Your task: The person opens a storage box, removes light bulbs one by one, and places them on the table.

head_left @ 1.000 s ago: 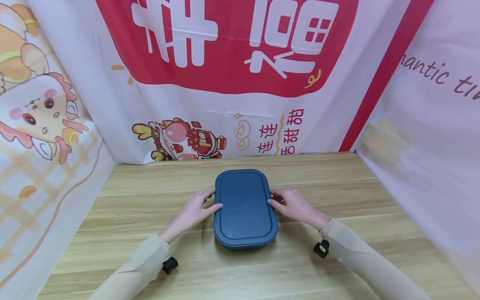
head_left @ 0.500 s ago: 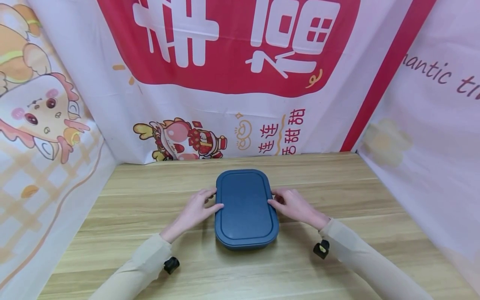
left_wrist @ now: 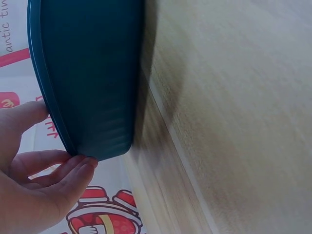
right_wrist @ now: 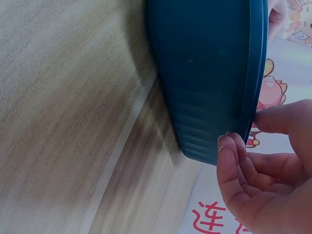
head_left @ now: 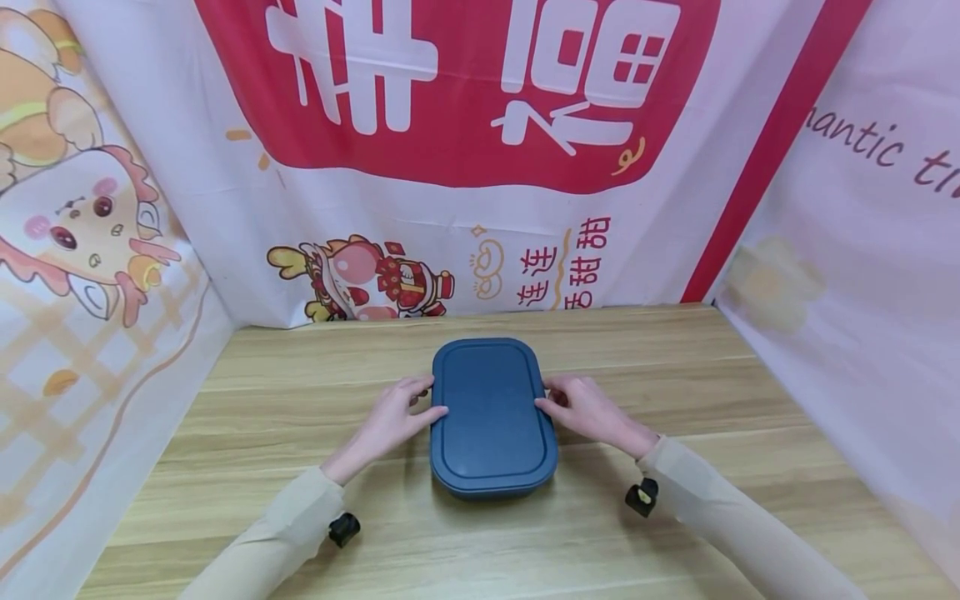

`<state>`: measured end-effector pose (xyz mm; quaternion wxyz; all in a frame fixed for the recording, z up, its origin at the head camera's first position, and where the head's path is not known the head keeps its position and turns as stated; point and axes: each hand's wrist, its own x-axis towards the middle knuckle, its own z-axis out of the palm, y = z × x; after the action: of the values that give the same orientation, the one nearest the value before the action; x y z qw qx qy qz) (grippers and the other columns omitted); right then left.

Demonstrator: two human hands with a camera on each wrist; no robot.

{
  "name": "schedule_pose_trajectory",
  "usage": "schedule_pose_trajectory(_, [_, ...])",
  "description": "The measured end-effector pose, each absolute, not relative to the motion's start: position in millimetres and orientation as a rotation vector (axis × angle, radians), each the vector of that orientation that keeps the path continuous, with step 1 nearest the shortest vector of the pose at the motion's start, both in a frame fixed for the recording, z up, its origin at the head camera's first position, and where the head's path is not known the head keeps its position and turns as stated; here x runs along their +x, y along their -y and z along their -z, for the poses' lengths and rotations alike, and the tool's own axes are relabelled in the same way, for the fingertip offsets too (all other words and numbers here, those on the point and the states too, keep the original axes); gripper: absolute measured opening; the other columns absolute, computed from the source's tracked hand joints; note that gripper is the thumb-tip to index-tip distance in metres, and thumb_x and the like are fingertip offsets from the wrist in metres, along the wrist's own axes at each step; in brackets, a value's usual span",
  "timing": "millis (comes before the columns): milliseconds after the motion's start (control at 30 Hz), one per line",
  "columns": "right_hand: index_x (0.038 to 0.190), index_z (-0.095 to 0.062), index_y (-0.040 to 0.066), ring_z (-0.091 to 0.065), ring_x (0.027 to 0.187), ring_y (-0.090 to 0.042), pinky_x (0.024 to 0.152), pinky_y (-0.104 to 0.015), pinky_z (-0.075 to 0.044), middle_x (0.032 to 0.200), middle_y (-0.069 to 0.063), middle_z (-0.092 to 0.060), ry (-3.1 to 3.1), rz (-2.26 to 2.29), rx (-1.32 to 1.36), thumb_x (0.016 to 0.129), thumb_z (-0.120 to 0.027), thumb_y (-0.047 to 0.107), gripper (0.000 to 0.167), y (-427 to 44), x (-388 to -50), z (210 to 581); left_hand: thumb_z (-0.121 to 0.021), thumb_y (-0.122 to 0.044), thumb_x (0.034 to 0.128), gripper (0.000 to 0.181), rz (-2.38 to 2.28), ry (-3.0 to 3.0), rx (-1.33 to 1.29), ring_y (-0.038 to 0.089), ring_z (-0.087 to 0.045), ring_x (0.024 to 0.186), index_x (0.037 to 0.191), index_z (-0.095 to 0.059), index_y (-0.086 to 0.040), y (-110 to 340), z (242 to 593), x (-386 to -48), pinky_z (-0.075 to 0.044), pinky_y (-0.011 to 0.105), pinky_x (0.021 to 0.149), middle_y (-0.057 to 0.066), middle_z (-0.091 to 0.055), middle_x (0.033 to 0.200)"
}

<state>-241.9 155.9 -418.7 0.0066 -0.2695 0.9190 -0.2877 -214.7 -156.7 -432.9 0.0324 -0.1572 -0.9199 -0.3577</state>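
Observation:
A dark blue rectangular lidded box (head_left: 493,410) with rounded corners sits flat on the wooden table, its lid on. The left hand (head_left: 392,414) grips its left side, with the thumb on the lid's edge and the fingers at the side. On the opposite side, the right hand (head_left: 590,410) holds the rim likewise. In the left wrist view, curled fingers (left_wrist: 80,170) touch the box's wall just under the lid's rim. The right wrist view has the thumb on the lid's rim and fingertips (right_wrist: 228,146) against the wall below. What the box contains is hidden.
The wooden table (head_left: 300,358) reaches back to a white cloth (head_left: 652,250) with red print. Printed cloths also hang on both sides. A small black device (head_left: 343,529) is worn at the left wrist, and another black device (head_left: 642,497) at the right.

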Motion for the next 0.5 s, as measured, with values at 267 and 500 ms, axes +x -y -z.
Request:
schedule_pose_trajectory(267, [0.091,-0.067,0.008,-0.047,0.057,-0.007,0.049,-0.016,-0.036,0.066,0.001,-0.056,-2.861,0.926,-0.821,0.096,-0.065,0.019,0.012,-155.8,-241.1,417.4,-0.072,-0.028,0.0916,0.059,1.07,2.841,-0.467,0.036,-0.065,0.112,0.139,-0.054,0.003,155.6,430.0,-214.1,-0.058,0.045,0.092,0.023,-0.06,0.136])
schedule_pose_trajectory(500, [0.092,-0.068,0.008,-0.047,0.056,-0.007,0.049,-0.016,-0.036,0.065,0.002,-0.055,-2.877,0.938,-0.827,0.096,-0.066,0.018,0.012,-156.8,-239.4,416.6,-0.073,-0.029,0.0909,0.061,1.08,2.817,-0.462,0.035,-0.065,0.111,0.14,-0.053,0.001,154.4,426.0,-211.4,-0.058,0.045,0.092,0.021,-0.06,0.135])
